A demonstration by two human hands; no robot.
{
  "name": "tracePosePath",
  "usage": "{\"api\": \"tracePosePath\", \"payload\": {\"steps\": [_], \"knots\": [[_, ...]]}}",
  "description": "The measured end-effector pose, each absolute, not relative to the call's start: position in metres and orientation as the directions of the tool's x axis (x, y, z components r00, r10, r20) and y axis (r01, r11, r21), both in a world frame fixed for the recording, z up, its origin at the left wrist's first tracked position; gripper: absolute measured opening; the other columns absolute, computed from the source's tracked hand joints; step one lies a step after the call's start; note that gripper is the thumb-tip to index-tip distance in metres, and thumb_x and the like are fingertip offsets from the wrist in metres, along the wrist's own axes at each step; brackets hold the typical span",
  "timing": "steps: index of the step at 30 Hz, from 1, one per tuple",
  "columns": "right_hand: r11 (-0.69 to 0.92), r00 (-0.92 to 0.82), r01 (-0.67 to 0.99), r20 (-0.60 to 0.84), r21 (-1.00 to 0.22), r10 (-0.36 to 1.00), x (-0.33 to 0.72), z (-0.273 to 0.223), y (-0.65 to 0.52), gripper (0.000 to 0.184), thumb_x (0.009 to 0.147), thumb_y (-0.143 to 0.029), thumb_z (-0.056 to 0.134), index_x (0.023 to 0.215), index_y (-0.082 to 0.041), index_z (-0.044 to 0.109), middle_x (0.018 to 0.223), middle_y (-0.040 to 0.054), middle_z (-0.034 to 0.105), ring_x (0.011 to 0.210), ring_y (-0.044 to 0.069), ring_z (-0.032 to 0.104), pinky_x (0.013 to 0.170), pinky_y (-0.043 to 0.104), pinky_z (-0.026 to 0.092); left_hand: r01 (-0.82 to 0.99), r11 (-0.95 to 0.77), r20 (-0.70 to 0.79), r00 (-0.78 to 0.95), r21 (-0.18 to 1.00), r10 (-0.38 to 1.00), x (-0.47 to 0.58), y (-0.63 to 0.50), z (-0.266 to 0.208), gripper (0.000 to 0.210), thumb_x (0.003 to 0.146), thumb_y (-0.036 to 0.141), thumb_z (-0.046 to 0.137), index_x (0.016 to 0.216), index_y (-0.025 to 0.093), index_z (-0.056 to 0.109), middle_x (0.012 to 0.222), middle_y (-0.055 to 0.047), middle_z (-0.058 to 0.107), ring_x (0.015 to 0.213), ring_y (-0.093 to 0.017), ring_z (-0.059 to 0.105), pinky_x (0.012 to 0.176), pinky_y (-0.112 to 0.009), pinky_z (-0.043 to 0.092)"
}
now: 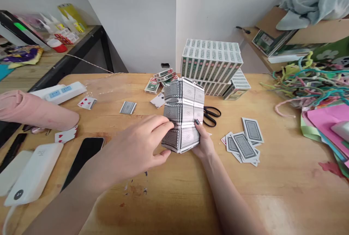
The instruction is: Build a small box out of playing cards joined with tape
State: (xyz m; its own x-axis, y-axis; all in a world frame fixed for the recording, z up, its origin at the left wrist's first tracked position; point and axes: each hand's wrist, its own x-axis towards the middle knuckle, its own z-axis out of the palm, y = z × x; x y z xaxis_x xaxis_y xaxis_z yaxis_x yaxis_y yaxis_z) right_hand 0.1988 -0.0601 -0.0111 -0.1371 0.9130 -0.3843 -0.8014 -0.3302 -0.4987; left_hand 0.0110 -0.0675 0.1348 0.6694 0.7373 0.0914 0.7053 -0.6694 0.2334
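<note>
A box-like block built from folded playing cards [188, 113], patterned card backs outward, is held up over the wooden table. My right hand [203, 140] grips it from below on the right, thumb on the front face. At its left side, my left hand [151, 137] has its fingers bent against the lower edge, fingertips touching the cards; part of them is hidden behind it. Behind the block lie black-handled scissors [211, 116], partly covered by it. A loose pile of playing cards [245, 146] lies to the right. A folded card [128, 107] lies to the left.
Stacked card boxes [211, 60] stand at the back, beside several loose boxes [162, 78]. At left are a pink roll [38, 117], a power strip [60, 92], a phone [84, 158] and a power bank [35, 173]. Yarn [313, 82] and coloured paper [327, 122] are at right.
</note>
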Motion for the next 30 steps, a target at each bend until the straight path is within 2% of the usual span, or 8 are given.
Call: {"api": "tracePosePath", "payload": {"steps": [4,15,19,24,30], "knots": [[-0.35,-0.156,-0.786,-0.385,-0.509,0.91,0.2,-0.013,-0.06,0.036,0.071,-0.037,0.074,0.102,-0.019,0.068,0.099,0.0025,0.075,0.103,0.025,0.067,0.094,0.038,0.053,0.705,-0.662,0.076,0.668,0.252,0.74,0.011,-0.065,0.137,0.036,0.08,0.025,0.059,0.115,0.018,0.055,0.114,-0.004,0.061,0.099,-0.02,0.06,0.082,-0.034,0.05],[-0.344,-0.152,-0.778,-0.373,-0.527,0.915,0.198,-0.012,-0.06,0.041,0.072,-0.034,0.075,0.108,-0.018,0.066,0.104,0.0051,0.074,0.102,0.025,0.067,0.092,0.037,0.053,0.675,-0.716,0.12,0.707,0.177,0.697,0.015,-0.058,0.132,0.025,0.076,0.019,0.057,0.101,0.013,0.062,0.101,-0.008,0.066,0.096,-0.025,0.062,0.083,-0.04,0.052],[-0.332,-0.145,-0.779,-0.363,-0.531,0.92,0.198,-0.014,-0.061,0.038,0.071,-0.034,0.075,0.105,-0.019,0.066,0.103,0.0038,0.074,0.101,0.024,0.067,0.092,0.036,0.052,0.654,-0.741,0.146,0.727,0.151,0.671,0.014,-0.06,0.134,0.02,0.08,0.019,0.055,0.098,0.014,0.062,0.101,-0.009,0.067,0.097,-0.026,0.062,0.083,-0.04,0.052],[-0.358,-0.164,-0.771,-0.38,-0.527,0.911,0.199,-0.014,-0.061,0.04,0.069,-0.035,0.076,0.104,-0.018,0.066,0.101,0.0047,0.075,0.101,0.026,0.067,0.093,0.038,0.052,0.679,-0.704,0.143,0.691,0.205,0.708,0.012,-0.068,0.137,0.019,0.085,0.021,0.055,0.103,0.015,0.06,0.103,-0.007,0.066,0.096,-0.023,0.062,0.079,-0.039,0.052],[-0.36,-0.161,-0.759,-0.379,-0.543,0.911,0.198,-0.013,-0.061,0.04,0.07,-0.034,0.076,0.105,-0.018,0.066,0.103,0.0057,0.074,0.103,0.027,0.066,0.091,0.039,0.053,0.711,-0.653,0.08,0.658,0.261,0.749,0.012,-0.065,0.137,0.026,0.079,0.022,0.059,0.104,0.018,0.06,0.103,-0.004,0.066,0.095,-0.023,0.062,0.079,-0.038,0.052]]}}
